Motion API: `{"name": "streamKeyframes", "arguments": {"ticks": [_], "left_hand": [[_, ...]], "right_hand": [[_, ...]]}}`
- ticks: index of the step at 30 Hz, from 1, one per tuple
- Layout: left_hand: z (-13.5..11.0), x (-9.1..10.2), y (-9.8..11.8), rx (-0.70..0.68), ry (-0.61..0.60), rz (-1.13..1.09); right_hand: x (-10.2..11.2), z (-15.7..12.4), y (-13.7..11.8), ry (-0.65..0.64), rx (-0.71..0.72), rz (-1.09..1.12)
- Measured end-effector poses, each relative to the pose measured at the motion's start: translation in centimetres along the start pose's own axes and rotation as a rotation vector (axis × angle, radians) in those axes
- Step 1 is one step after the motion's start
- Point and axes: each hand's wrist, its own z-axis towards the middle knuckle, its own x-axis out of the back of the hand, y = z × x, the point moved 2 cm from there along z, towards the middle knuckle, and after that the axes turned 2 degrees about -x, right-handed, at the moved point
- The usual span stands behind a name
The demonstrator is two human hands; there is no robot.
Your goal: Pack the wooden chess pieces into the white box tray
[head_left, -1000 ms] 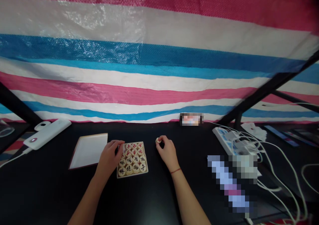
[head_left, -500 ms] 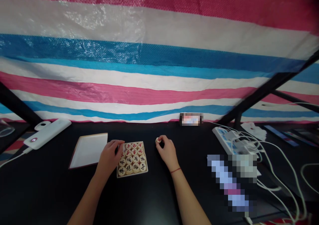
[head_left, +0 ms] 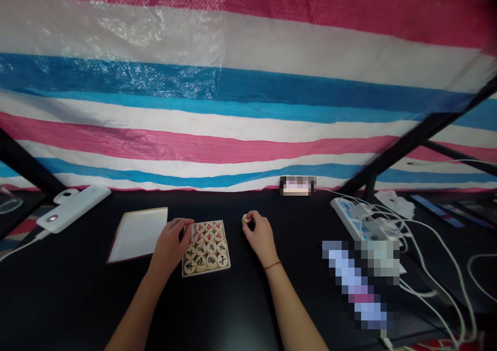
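A shallow, light-coloured box [head_left: 230,258] holds rows of round Chinese chess pieces, red characters at the back and black ones nearer me. My left hand [head_left: 174,238] is closed around the box's far left corner, its fingers at the back edge and thumb by the left side. It hides some of the pieces there. To the right of the box, my right hand [head_left: 261,233] pinches a xiangqi piece [head_left: 246,218] with a red mark, at or just above the black table. The piece is partly covered by the fingers.
An upturned box lid [head_left: 139,235] lies left of the box. A white power bank [head_left: 75,210] with a cable is at the far left. On the right are a power strip [head_left: 349,221], tangled white cables and a blurred phone-like object [head_left: 355,286]. Striped sheeting [head_left: 233,149] hangs behind the table.
Almost nothing differs. Both hands keep the same places and grips, and the box and its pieces look the same.
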Motion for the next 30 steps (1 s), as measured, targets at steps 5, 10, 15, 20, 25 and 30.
{"name": "streamKeyframes", "arguments": {"ticks": [5,10,15,20,25,30], "left_hand": [[0.0,0.0,0.0,0.004,0.001,-0.010],[-0.1,0.1,0.1,0.023,-0.005,-0.010],[-0.1,0.1,0.1,0.027,-0.005,-0.008],[-0.1,0.0,0.0,0.011,-0.007,-0.005],[-0.2,0.0,-0.1,-0.007,0.009,0.033],[-0.6,0.0,0.2,0.008,0.028,0.287]], "right_hand": [[0.0,0.0,0.0,0.006,0.001,0.000],[0.0,0.0,-0.1,0.001,-0.007,0.021],[-0.1,0.0,0.0,0.004,-0.009,0.029],[-0.6,0.2,0.8,0.041,0.004,0.062],[-1.7,0.9,1.2,0.091,0.004,0.048],[-2.4,1.5,0.8,0.083,0.009,0.048]]}}
